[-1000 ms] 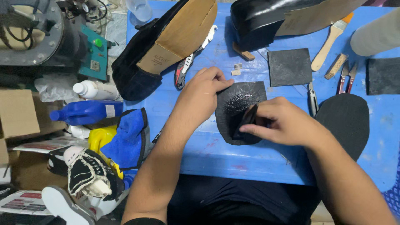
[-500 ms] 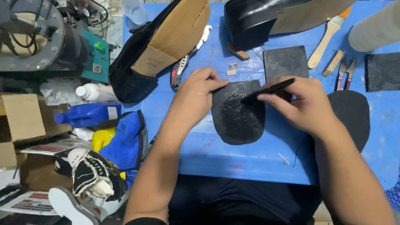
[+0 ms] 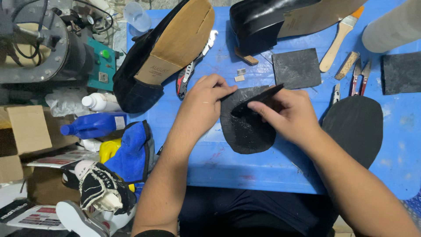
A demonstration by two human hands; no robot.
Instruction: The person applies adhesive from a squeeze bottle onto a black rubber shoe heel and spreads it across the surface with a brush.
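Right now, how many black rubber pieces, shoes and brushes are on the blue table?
Black rubber pieces: 4 (under the hands, square, large oval, right edge)
Shoes: 2 (left, right)
Brushes: 1
Total: 7

furniture: blue table, scuffed | left: grey machine, cardboard box | floor: hidden under clutter | light: even

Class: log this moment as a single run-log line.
left hand: pins sole piece on table | right hand: holds black tool over sole piece | nearby: shoe, brush
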